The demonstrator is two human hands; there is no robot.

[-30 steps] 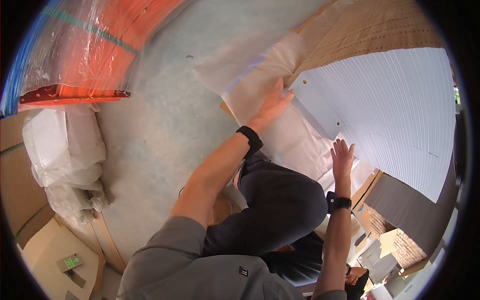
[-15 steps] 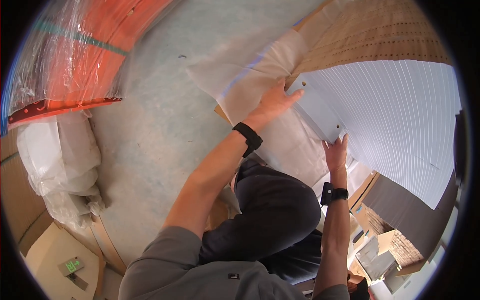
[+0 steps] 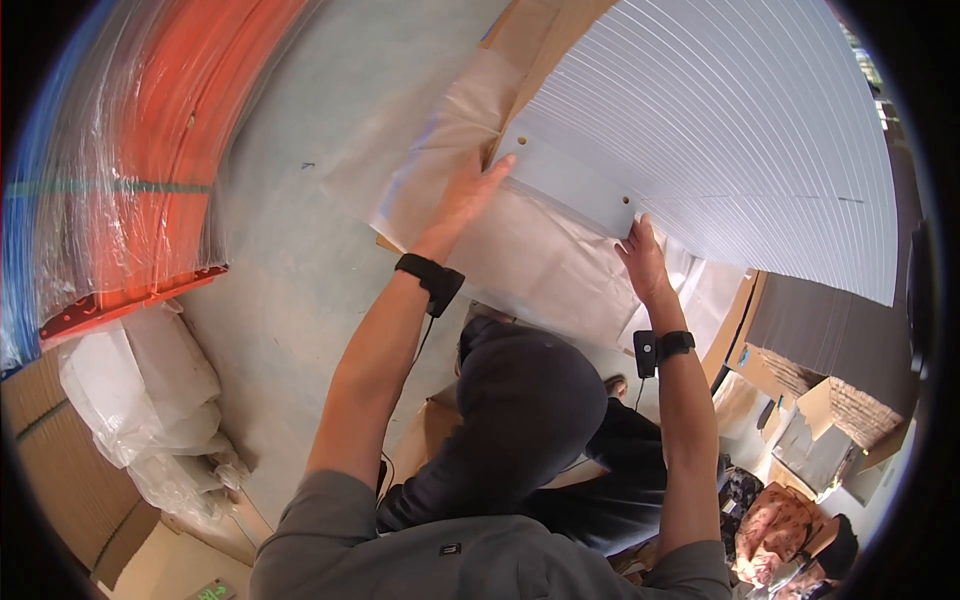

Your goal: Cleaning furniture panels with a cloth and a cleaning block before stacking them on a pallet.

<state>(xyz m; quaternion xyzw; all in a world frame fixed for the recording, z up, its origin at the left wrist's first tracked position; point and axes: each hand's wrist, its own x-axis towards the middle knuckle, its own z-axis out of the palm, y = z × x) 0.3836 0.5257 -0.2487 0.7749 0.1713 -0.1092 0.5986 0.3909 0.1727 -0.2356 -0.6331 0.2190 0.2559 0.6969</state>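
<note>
Stack of pale grey ribbed sheets (image 3: 740, 130), steadied at near corners: left hand (image 3: 468, 195) flat, fingers extended, gripping nothing; right hand (image 3: 645, 262) fingertips pressing edge, grip indeterminate

I have both arms stretched forward and up from the lower edge of the view, elbows nearly straight, bare forearms coming out of grey sleeves. My left hand (image 3: 468, 193) lies flat and open, palm down, fingers together and pointing ahead and to the right. My right hand (image 3: 643, 258) is raised with its back toward me, fingers pointing up; I think the fingertips are pressing or pinching lightly, though I cannot tell from this angle. Each wrist carries a black band. A bent knee in dark trousers sits between my forearms.
</note>
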